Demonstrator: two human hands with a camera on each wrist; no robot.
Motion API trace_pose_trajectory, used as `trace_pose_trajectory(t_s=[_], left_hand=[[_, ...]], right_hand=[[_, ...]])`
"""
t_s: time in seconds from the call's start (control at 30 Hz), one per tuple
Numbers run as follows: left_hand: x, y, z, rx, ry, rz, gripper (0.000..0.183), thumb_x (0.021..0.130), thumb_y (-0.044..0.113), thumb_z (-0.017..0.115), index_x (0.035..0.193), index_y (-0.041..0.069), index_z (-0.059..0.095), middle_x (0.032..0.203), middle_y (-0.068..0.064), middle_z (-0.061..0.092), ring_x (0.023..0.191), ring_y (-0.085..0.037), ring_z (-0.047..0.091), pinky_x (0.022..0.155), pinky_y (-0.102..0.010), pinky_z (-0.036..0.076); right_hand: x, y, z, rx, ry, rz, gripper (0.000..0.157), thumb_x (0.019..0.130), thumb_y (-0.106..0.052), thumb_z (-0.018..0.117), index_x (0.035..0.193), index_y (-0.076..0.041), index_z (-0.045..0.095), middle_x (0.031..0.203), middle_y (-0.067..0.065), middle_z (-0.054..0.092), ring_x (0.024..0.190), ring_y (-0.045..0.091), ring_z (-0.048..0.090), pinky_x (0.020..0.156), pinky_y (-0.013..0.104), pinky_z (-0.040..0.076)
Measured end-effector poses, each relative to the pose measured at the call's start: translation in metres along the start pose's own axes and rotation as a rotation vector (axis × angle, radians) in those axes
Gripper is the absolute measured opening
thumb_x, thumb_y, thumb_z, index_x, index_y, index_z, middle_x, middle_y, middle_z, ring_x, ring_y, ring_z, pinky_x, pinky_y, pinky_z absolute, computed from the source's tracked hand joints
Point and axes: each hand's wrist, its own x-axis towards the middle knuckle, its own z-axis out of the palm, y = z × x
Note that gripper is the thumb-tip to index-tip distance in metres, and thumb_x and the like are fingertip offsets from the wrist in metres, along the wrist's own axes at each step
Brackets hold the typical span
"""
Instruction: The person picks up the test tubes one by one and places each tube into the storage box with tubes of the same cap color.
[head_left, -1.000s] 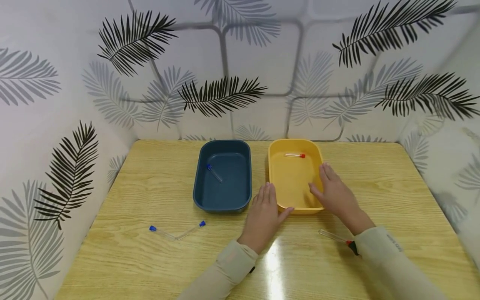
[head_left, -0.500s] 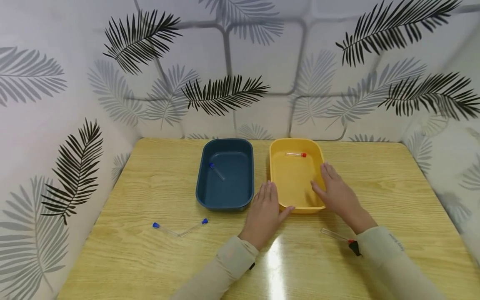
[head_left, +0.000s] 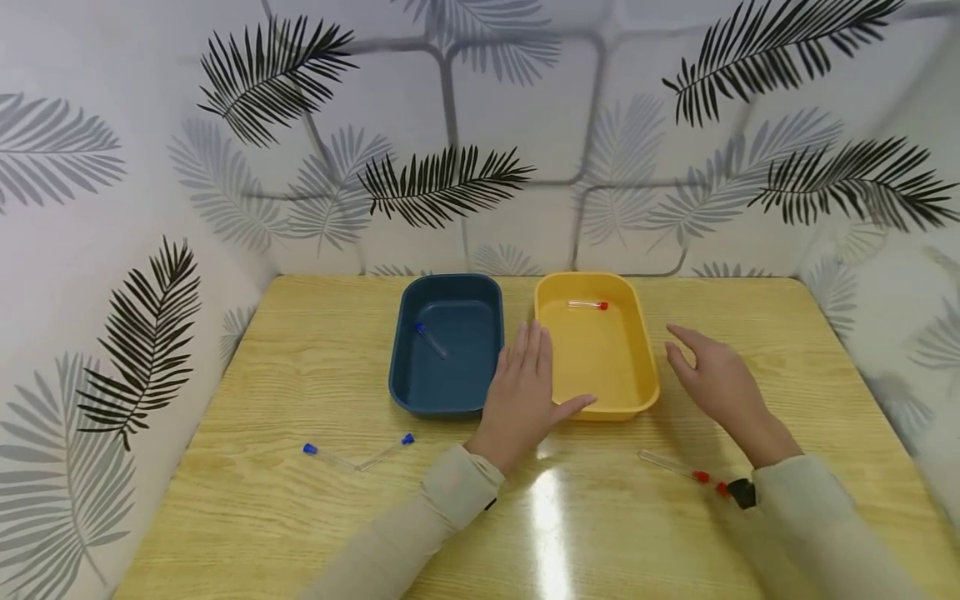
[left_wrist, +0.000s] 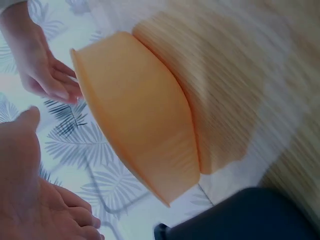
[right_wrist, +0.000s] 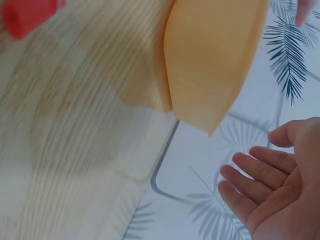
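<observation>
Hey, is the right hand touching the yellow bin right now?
Apart. The head view shows a strip of table between the right hand and the yellow bin.

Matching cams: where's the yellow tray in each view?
Head: yellow tray just right of centre, seen from above, beside the blue tray.
Left wrist: yellow tray left of centre, seen side-on, tilted in the image.
Right wrist: yellow tray at the top, right of centre, side-on, cut off by the top edge.
Shared landmark: leaf-printed backdrop, visible in all three.
</observation>
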Motion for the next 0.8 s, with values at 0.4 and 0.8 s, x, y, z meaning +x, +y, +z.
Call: trace_pose_trajectory(t_s=[0.4, 0.8], left_hand=[[0.011, -0.017, 0.015, -0.051, -0.205, 0.011, 0.110, 0.067, 0.084, 0.017, 0.142, 0.003, 0.011, 0.147, -0.012, 0.009, 0.134, -0.024, 0.000, 0.105, -0.044, 0.013], [0.012, -0.014, 0.025, -0.050, -0.264, 0.036, 0.111, 0.067, 0.084, 0.015, 0.140, 0.001, 0.018, 0.145, -0.013, 0.015, 0.133, -0.024, 0.008, 0.105, -0.042, 0.014]], right_hand=[[-0.034, 0.020, -0.028, 0.025, -0.227, 0.022, 0.047, 0.093, -0.037, 0.040, 0.118, 0.000, 0.054, 0.102, 0.016, 0.061, 0.089, 0.033, 0.057, 0.073, 0.049, 0.045], [-0.066, 0.031, -0.013, 0.101, -0.359, -0.006, 0.030, 0.088, -0.020, 0.055, 0.109, 0.000, 0.058, 0.096, 0.006, 0.062, 0.086, 0.023, 0.057, 0.074, 0.043, 0.047]])
